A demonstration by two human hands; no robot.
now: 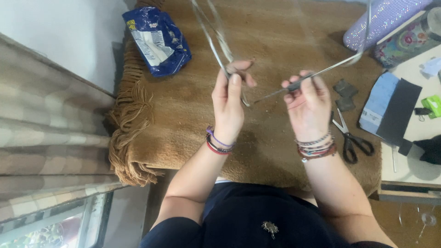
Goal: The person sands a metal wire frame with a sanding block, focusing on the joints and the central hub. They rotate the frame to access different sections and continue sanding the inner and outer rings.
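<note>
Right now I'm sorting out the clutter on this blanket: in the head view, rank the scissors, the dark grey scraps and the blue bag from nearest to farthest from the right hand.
1. Dark grey scraps: just beside the right hand, toward the table edge.
2. Scissors: on the same side, closer to the person's body; close to the scraps' distance.
3. Blue bag: far corner, beyond the left hand.

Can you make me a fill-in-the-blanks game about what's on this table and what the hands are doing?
1. Both hands, left hand and right hand, hold thin ____ strips.
2. The black-handled ____ lie on the brown cloth beside the right hand.
3. The crinkled bag at the cloth's far left corner is ____.
4. Both wrists wear ____.

Missing words: metal; scissors; blue; bracelets
</note>
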